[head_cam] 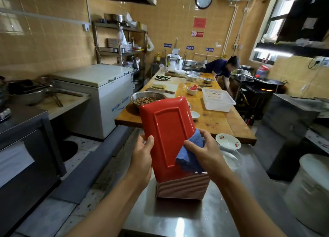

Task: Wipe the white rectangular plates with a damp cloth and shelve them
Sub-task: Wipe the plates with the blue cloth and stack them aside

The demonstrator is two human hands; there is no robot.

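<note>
Above the stack of plates [183, 187] on the steel tabletop [178, 219], we hold one plate [165, 135] tilted, its red underside toward us and its far short edge raised toward the wooden table. We use the stack as our landmark. Our left hand [142, 153] grips the plate's left long edge, thumb laid over the red back and the fingers curled out of view behind it; this steadies the plate against wiping pressure. Our right hand [204, 153] holds the blue cloth [191, 156] bunched against the plate's right long edge, thumb on the near side of the cloth and fingers curled over its top. We judge that the tilt presents the edge and back to the cloth, and that working directly over the stack keeps the transfer short.

The plate's upper face is turned away, so we cannot confirm its white colour or how clean it is. The held plate and the cloth cover the top of the stack; only its ribbed side shows. Whether the cloth is damp cannot be told. Right of the stack, a small floral dish [228, 141] rests over a clear bowl [231, 158] whose outline is hard to make out. Far behind the stack, a shelf rack [121, 41] carries flat stacked ware; we cannot tell if it is the intended shelf.
</note>
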